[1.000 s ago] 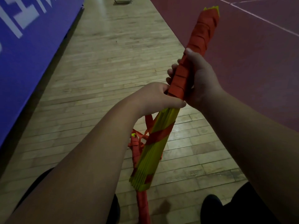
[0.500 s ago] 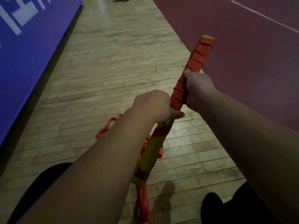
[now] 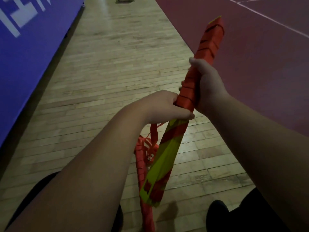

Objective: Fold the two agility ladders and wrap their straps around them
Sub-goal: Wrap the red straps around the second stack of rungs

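- Left hand clenches round the ladder bundle; right hand grips it just above
- Bundle stands steeper than before; the strap now hangs below the left fingers

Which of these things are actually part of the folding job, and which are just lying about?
Part of the job: folded ladder, gripped by left hand and right hand; loose orange strap hanging beside it; second strap-wrapped bundle below.

Just around: blue wall panel; wooden floor; red court; black shoe.
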Demonstrator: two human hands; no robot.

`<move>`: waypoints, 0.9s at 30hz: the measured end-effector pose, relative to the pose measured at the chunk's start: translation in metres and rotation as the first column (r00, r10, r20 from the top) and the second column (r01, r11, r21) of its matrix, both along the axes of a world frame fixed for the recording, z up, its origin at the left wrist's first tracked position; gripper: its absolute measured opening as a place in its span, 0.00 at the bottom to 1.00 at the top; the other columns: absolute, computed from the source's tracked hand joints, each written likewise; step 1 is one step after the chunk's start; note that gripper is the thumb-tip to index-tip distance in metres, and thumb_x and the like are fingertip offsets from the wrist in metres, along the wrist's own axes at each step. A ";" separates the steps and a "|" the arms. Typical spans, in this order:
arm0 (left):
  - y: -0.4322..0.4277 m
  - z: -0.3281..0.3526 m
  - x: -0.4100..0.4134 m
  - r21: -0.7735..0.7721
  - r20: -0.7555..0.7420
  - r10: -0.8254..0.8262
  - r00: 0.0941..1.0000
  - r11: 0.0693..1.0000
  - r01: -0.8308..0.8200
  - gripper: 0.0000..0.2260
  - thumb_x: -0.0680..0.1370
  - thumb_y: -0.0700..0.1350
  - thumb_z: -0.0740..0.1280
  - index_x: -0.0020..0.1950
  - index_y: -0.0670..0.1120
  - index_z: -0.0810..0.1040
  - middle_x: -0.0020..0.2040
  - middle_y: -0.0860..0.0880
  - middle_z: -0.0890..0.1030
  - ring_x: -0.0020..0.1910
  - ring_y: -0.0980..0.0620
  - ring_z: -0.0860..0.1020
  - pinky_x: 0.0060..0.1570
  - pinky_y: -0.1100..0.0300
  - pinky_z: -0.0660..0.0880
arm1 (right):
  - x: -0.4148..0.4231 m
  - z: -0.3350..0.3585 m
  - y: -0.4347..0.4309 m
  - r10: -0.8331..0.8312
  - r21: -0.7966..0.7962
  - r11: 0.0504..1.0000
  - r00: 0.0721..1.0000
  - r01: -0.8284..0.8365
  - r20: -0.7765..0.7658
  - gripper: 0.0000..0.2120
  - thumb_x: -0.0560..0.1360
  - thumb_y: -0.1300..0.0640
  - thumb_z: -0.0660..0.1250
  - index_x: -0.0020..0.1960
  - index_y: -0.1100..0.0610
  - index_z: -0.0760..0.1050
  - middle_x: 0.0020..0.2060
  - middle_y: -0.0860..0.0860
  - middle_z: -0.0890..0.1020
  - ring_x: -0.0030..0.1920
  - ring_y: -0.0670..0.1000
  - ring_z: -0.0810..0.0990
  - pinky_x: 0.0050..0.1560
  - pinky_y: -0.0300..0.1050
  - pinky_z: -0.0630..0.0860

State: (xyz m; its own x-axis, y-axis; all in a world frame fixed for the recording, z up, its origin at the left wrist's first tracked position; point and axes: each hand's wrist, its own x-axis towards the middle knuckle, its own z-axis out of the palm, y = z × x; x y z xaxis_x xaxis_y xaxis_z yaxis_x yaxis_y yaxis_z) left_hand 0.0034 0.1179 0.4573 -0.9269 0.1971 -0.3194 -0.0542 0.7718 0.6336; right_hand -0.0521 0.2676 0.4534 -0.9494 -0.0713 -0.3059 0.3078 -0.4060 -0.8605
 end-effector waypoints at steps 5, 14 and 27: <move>-0.011 0.008 0.001 0.176 0.076 -0.067 0.995 0.983 0.053 0.16 0.73 0.66 0.79 0.51 0.56 0.86 0.42 0.57 0.87 0.40 0.59 0.83 0.45 0.55 0.76 | 0.002 0.014 0.004 0.077 -0.287 0.953 0.995 -0.094 -0.070 0.18 0.80 0.49 0.74 0.59 0.60 0.74 0.44 0.55 0.83 0.43 0.55 0.86 0.50 0.53 0.85; -0.005 -0.005 0.002 -0.075 0.038 -0.021 0.999 0.997 0.024 0.27 0.72 0.76 0.73 0.45 0.52 0.87 0.40 0.50 0.87 0.38 0.53 0.84 0.41 0.55 0.78 | -0.002 -0.007 0.003 -0.054 0.038 0.998 0.996 0.052 0.064 0.17 0.77 0.48 0.79 0.57 0.58 0.80 0.44 0.54 0.81 0.39 0.52 0.82 0.42 0.52 0.84; -0.002 -0.006 0.000 -0.083 0.014 0.010 1.000 0.997 -0.009 0.26 0.75 0.75 0.71 0.49 0.53 0.88 0.40 0.53 0.86 0.36 0.56 0.82 0.39 0.57 0.77 | -0.004 -0.006 0.004 -0.027 0.206 0.978 0.998 0.017 0.048 0.16 0.77 0.45 0.78 0.54 0.55 0.79 0.44 0.53 0.82 0.44 0.54 0.83 0.50 0.56 0.87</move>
